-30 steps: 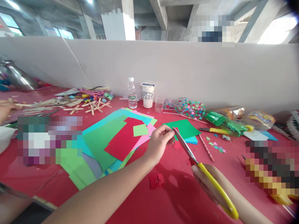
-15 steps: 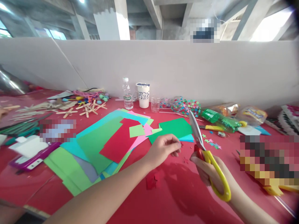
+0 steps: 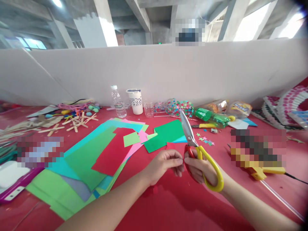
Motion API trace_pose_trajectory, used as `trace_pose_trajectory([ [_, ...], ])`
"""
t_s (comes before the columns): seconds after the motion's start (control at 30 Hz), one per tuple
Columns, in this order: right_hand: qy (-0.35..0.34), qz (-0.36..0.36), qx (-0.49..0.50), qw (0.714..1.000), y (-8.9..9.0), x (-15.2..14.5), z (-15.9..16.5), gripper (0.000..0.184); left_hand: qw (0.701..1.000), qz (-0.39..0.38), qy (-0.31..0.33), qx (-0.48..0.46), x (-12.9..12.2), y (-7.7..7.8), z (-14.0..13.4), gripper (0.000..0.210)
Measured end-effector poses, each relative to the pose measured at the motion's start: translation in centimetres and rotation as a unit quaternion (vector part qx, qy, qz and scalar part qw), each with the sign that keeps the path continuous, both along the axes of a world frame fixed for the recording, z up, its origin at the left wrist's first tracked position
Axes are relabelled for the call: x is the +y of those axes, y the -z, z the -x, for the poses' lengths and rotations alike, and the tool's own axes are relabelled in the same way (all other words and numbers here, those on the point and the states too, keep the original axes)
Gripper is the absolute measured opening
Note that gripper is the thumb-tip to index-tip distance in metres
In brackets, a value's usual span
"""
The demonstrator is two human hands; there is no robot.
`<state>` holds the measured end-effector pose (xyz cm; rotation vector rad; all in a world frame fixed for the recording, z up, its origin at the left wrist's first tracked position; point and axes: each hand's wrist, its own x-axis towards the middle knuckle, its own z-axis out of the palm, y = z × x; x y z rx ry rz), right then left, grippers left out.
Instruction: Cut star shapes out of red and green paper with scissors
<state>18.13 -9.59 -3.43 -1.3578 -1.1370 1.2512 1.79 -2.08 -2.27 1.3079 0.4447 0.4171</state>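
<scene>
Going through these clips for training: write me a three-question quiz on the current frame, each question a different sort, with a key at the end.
1. Multiple choice: what is the right hand holding?
A) a pencil
B) scissors
C) a bottle

2. True or false: in the picture, the white cup stands to the right of the bottle with the white cap.

3. Short answer: which hand is nearer the large red sheet?

Key:
1. B
2. True
3. The left hand
</scene>
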Motion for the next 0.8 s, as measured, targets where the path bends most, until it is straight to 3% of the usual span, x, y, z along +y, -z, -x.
trace_pose_trajectory([
  [0.07, 0.022, -0.014, -0.039, 0.999, -0.4, 0.2, -0.4, 0.041, 0.998, -0.051, -0.017, 0.027, 0.2, 0.2, 0.1, 0.020],
  [0.13, 0.058, -0.033, -0.086, 0.994, -0.9, 0.4, -0.9, 0.039, 0.976, -0.190, -0.047, 0.092, 0.5, 0.5, 0.2, 0.018],
  [0.2, 0.099, -0.050, -0.125, 0.986, -1.2, 0.7, -1.4, 0.030, 0.907, -0.383, -0.054, 0.167, 0.7, 0.8, 0.3, 0.016],
  [0.27, 0.126, -0.061, -0.149, 0.979, -1.0, 1.1, -1.9, 0.030, 0.812, -0.543, -0.027, 0.214, 0.8, 1.2, 0.4, 0.018],
  [0.33, 0.134, -0.069, -0.160, 0.976, -0.3, 1.5, -2.3, 0.029, 0.737, -0.630, -0.003, 0.245, 0.8, 1.6, 0.3, 0.023],
  [0.43, 0.142, -0.085, -0.166, 0.972, 1.0, 2.0, -2.4, 0.029, 0.666, -0.694, 0.007, 0.274, 0.8, 1.8, -0.1, 0.023],
  [0.5, 0.143, -0.089, -0.161, 0.973, 1.6, 2.2, -2.4, 0.030, 0.652, -0.705, 0.002, 0.281, 0.8, 2.0, -0.5, 0.021],
  [0.63, 0.157, -0.083, -0.127, 0.976, 1.9, 2.3, -2.5, 0.028, 0.674, -0.684, -0.023, 0.279, 1.1, 2.1, -0.7, 0.018],
  [0.8, 0.224, -0.090, -0.064, 0.968, 1.6, 2.5, -2.8, 0.033, 0.686, -0.689, -0.041, 0.230, 1.3, 1.9, 0.3, 0.026],
])
